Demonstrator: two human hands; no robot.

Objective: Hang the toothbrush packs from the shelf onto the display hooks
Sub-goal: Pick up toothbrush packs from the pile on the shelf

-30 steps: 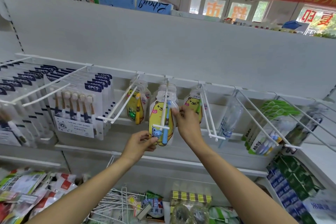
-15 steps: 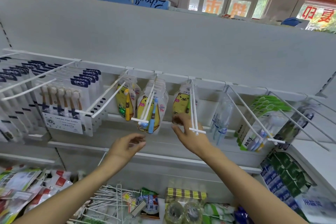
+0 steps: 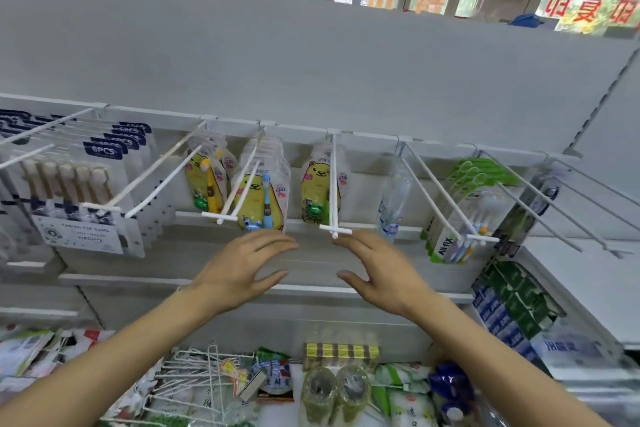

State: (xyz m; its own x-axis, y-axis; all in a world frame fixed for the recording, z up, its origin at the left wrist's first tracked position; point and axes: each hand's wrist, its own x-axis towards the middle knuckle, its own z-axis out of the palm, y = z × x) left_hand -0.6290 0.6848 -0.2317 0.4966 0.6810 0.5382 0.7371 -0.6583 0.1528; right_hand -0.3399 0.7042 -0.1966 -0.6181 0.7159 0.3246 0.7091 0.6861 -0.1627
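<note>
Several yellow bear toothbrush packs (image 3: 264, 189) hang on the middle white display hook (image 3: 242, 180). Similar bear packs hang on the hook to the left (image 3: 205, 180) and the hook to the right (image 3: 320, 185). My left hand (image 3: 239, 269) is below the middle hook, fingers spread, holding nothing. My right hand (image 3: 382, 270) is just under the tip of the right hook (image 3: 334, 184), also open and empty. Neither hand touches a pack.
Six-piece toothbrush packs (image 3: 79, 198) fill the hooks at far left. Green packs (image 3: 464, 204) hang at right, with bare hooks (image 3: 561, 204) beyond. The lower shelf holds loose white hooks (image 3: 194, 378), bagged goods and tape rolls (image 3: 332, 392). Boxed toothpaste (image 3: 512, 305) is stacked at right.
Both hands let go of the bear pack, which now hangs pushed back on the middle hook. The hands dropped lower and opened.
</note>
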